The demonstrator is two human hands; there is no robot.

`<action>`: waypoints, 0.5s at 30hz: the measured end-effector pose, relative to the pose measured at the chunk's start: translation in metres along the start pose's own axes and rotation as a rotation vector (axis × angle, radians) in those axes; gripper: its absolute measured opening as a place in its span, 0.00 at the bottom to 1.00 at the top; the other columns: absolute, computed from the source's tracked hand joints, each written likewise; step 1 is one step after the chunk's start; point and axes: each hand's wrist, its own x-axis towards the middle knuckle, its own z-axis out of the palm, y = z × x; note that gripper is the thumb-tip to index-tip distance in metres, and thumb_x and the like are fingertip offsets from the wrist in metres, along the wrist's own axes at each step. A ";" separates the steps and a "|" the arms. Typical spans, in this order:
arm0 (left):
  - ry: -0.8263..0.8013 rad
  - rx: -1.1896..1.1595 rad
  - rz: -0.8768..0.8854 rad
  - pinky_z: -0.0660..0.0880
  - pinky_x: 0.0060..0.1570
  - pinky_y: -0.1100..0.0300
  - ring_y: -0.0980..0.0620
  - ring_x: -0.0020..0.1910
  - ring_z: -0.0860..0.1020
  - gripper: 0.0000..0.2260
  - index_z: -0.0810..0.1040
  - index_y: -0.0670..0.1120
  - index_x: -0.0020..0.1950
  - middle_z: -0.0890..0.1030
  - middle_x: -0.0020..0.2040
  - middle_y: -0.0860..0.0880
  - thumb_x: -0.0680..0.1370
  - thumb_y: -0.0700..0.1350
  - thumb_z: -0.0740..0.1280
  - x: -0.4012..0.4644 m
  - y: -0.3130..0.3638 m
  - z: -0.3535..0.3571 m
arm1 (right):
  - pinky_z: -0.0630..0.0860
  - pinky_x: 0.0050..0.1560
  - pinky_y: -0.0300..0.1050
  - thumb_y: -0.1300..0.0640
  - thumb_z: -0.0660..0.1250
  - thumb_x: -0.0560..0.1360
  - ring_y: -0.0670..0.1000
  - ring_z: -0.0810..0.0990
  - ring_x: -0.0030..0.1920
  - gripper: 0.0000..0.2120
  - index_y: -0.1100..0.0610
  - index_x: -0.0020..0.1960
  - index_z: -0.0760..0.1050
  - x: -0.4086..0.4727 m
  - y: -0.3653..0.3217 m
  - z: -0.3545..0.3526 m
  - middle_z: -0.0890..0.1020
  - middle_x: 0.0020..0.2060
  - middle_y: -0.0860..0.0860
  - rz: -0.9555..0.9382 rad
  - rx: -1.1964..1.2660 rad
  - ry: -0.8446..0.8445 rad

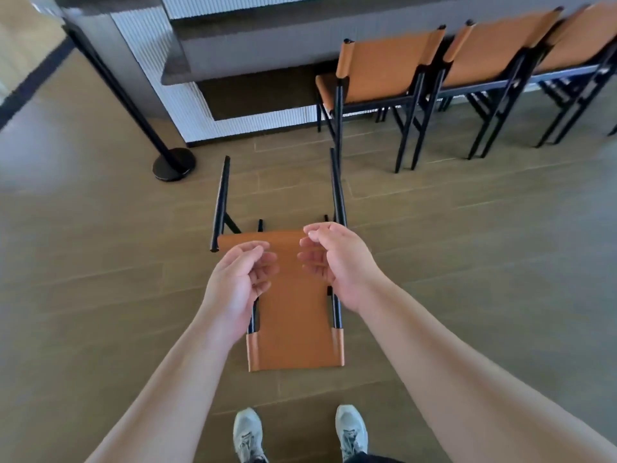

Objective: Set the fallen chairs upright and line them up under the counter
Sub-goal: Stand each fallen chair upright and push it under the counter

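Observation:
A fallen chair (293, 332) with tan leather and a black frame lies on its back on the wood floor, legs pointing toward the counter (233, 58). My left hand (238, 282) and my right hand (337, 262) hover above its seat and backrest, fingers loosely curled, holding nothing. Three matching chairs stand upright along the counter at the right: the nearest chair (384, 68), a second chair (494, 51) and a third chair (584, 38).
A black stanchion post with a round base (173, 163) stands left of the fallen chair, beside the counter's white ribbed end. My two grey shoes (300, 432) are on the floor just behind the chair's backrest. Open floor lies left and right.

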 end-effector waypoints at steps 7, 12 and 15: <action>-0.131 0.050 -0.057 0.75 0.52 0.52 0.52 0.43 0.82 0.09 0.80 0.49 0.54 0.85 0.45 0.50 0.82 0.43 0.61 0.050 -0.002 -0.040 | 0.79 0.40 0.43 0.53 0.65 0.73 0.48 0.84 0.38 0.10 0.53 0.51 0.80 0.009 0.030 0.033 0.83 0.43 0.50 0.016 -0.001 0.157; -0.179 0.150 -0.121 0.74 0.49 0.53 0.52 0.43 0.82 0.08 0.79 0.48 0.55 0.84 0.44 0.50 0.82 0.43 0.60 0.092 -0.039 -0.077 | 0.81 0.47 0.48 0.52 0.64 0.71 0.46 0.83 0.38 0.09 0.50 0.48 0.81 0.033 0.078 0.057 0.84 0.41 0.47 0.040 -0.058 0.249; -0.151 0.227 -0.146 0.75 0.47 0.54 0.52 0.44 0.83 0.08 0.78 0.48 0.55 0.84 0.44 0.51 0.82 0.43 0.60 0.113 -0.073 -0.095 | 0.81 0.49 0.49 0.50 0.64 0.70 0.47 0.82 0.42 0.08 0.46 0.46 0.80 0.046 0.123 0.062 0.83 0.41 0.45 0.105 -0.176 0.232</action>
